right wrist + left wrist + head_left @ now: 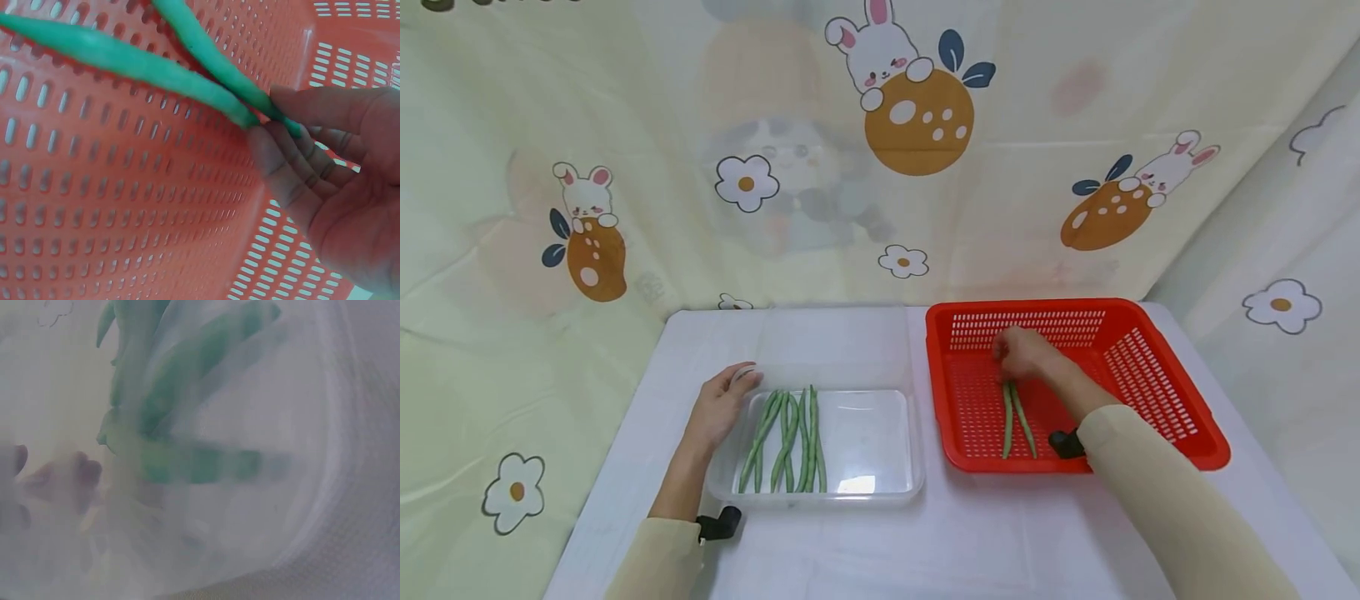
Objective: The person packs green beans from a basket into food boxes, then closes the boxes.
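Observation:
In the head view my right hand [1028,354] is inside the red basket [943,400], pinching two green beans [1008,425] near their upper ends. The right wrist view shows the thumb and fingertips of that hand [337,162] on the ends of both beans [137,67], which lie over the slotted basket floor. My left hand [718,407] holds the clear plastic box [868,437] by its far left corner. Several green beans [786,442] lie lengthwise in the box's left half. The left wrist view shows beans [200,459] blurred through the box wall; the left hand is hidden there.
Box and basket stand side by side on a white-covered table [985,533], the basket on the right. A printed curtain [820,275] hangs behind the table's far edge and along its sides. Dark wrist cameras [721,523] are strapped to both wrists.

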Demonstrator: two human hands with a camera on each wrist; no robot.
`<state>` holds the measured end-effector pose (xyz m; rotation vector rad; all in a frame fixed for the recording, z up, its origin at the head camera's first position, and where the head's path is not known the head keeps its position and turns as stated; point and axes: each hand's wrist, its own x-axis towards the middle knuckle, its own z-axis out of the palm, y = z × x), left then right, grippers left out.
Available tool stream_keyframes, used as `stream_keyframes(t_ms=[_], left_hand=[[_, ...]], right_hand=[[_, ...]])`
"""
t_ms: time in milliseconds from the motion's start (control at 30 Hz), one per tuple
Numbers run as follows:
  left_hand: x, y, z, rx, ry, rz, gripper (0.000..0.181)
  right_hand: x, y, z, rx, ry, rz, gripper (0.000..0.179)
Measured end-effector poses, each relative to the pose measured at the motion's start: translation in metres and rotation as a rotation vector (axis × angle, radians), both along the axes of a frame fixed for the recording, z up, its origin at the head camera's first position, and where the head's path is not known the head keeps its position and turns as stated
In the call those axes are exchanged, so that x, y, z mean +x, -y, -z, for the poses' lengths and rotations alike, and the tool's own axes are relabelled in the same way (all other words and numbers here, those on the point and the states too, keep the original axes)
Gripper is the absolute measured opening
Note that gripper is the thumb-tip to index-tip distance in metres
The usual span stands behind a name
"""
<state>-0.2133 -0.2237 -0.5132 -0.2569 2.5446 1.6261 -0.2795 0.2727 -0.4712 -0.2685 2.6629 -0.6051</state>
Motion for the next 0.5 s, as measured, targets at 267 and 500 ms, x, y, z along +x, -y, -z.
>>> stream_keyframes(t_ms=[267, 500], left_hand=[[0.000, 0.001, 0.001, 0.004, 0.004, -0.001, 0.058], [0.001, 0.002, 0.002, 0.006, 0.005, 0.008, 0.063]], right_hand=[[-0.001, 0.003, -0.001, -0.115, -0.007, 0.002, 0.018], [0.002, 0.013, -0.009, -0.249, -0.017, 0.047, 0.023]])
